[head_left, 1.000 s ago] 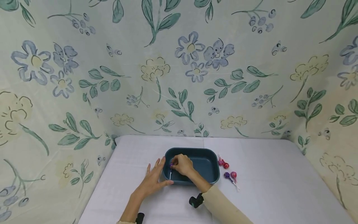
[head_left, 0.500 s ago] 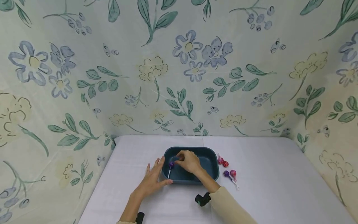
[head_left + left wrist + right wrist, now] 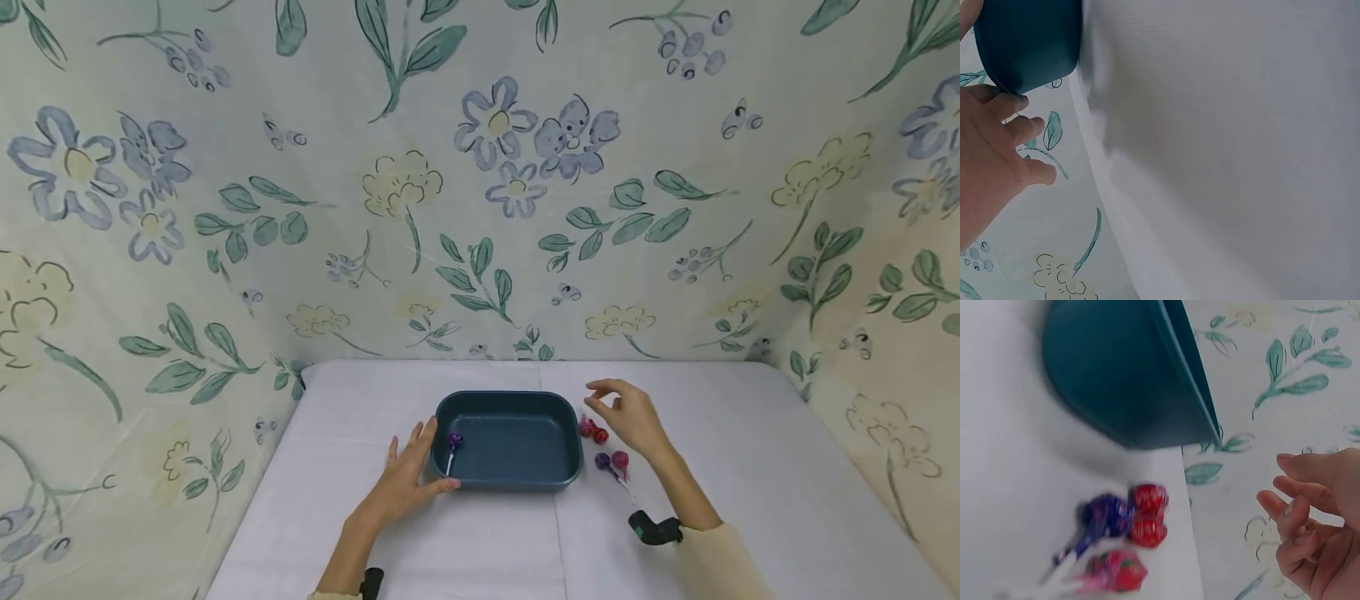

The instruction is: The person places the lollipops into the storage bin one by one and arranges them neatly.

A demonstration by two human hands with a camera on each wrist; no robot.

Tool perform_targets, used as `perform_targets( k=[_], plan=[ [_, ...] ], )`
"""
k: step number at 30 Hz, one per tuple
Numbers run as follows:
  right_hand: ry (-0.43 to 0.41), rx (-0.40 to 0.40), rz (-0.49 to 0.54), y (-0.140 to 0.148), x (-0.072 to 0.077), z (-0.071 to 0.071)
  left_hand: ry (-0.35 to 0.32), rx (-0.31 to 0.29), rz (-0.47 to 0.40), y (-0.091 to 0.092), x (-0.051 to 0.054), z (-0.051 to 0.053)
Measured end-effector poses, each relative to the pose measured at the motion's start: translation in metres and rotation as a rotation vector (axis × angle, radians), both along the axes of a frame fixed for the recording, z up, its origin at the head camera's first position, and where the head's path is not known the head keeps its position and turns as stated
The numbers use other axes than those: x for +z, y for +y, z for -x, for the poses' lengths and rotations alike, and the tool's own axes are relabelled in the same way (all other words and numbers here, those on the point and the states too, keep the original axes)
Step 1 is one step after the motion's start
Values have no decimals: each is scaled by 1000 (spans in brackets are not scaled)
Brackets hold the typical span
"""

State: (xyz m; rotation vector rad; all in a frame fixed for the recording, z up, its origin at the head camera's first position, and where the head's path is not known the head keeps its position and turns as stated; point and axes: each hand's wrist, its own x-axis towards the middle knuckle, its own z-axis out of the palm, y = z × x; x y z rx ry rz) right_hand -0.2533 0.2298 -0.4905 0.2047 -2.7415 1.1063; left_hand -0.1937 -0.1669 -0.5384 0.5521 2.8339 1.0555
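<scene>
A dark teal tray stands on the white table. One purple-wrapped lollipop lies in its left end, stick towards the front. My left hand rests against the tray's left side, thumb at the front left corner and fingers spread. Right of the tray, my right hand hovers with nothing in its loosely bent fingers. Below it lie two red-wrapped lollipops close to the tray, and nearer the front a purple lollipop beside a pink lollipop. Their white sticks point to the front.
The white cloth-covered table extends on both sides of the tray. Behind it hangs a floral-patterned cloth, which also closes off the left and right sides. A black wrist camera sits on the right wrist.
My right hand let go of the purple lollipop in the tray's left end. It then moved right, out of the tray, to above the other lollipops. My left hand stayed at the tray.
</scene>
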Motion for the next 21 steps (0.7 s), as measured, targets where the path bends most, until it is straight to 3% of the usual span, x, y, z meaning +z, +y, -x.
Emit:
perform_targets(
  k=[8, 15, 21],
  plan=[
    [-146, -3, -148, 62, -33, -27, 7, 14, -18, 2, 0, 1],
    [-227, 89, -34, 75, -61, -37, -22, 14, -12, 2, 0, 1],
    [-239, 99, -32, 68, -67, -38, -1, 0, -16, 1, -1, 1]
  ],
)
